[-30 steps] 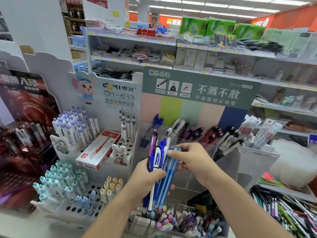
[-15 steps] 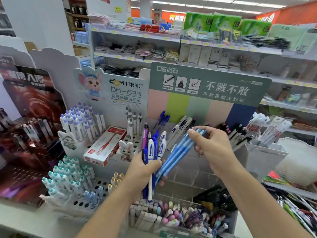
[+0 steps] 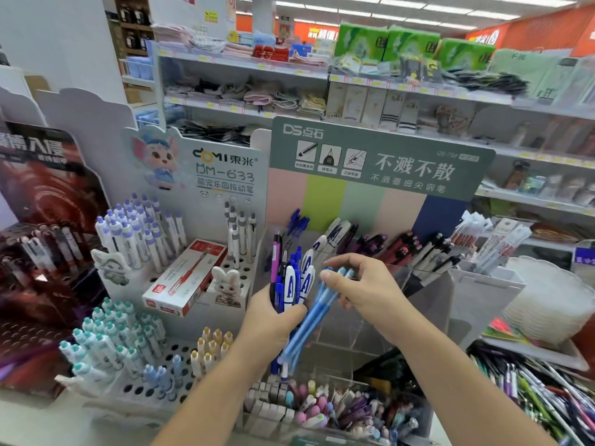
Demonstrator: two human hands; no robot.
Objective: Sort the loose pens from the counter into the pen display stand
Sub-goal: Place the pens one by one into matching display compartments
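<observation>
The right hand (image 3: 363,286), which half a second ago had lifted a few light-blue pens (image 3: 317,312) up and away toward the clear acrylic pen display stand (image 3: 428,286), has brought them back down beside the bundle, pinching their top ends while their lower ends lie against the left hand (image 3: 273,320), so none has been sorted yet. The left hand is curled tight around a mixed bundle of pens (image 3: 291,278): roughly three light-blue pens in the right, and perhaps eight to ten in the left, including one purple pen and three white-capped ones; an exact count is not possible.
</observation>
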